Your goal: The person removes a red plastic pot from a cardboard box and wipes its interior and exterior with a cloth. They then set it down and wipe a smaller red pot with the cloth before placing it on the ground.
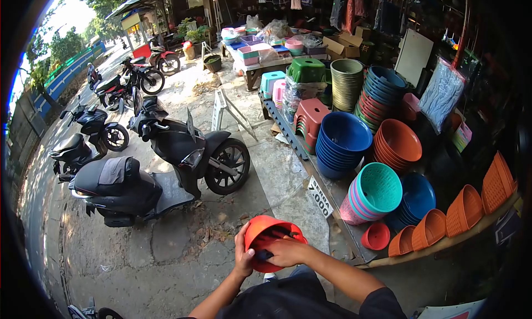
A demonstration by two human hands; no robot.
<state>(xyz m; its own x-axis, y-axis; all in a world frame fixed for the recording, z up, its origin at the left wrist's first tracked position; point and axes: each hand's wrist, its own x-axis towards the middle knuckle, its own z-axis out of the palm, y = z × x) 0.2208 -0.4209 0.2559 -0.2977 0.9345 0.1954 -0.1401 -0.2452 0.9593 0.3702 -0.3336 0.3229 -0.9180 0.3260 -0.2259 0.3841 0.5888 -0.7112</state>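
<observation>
A red-orange bowl-shaped container [259, 227] is tilted in front of my body, its opening toward me. My left hand [242, 251] grips its left side, with the thumb at the rim and the fingers around the outside. My right hand [285, 251] reaches into the opening from the right. Something dark shows inside by its fingers, too small to make out, and the fingertips are partly hidden in the shadow of the container.
Stacks of blue basins [342, 139], orange basins [397, 144] and teal baskets [379, 187] stand on a low display at the right. A price sign [320, 197] leans at its edge. A parked black scooter [124, 180] is at the left.
</observation>
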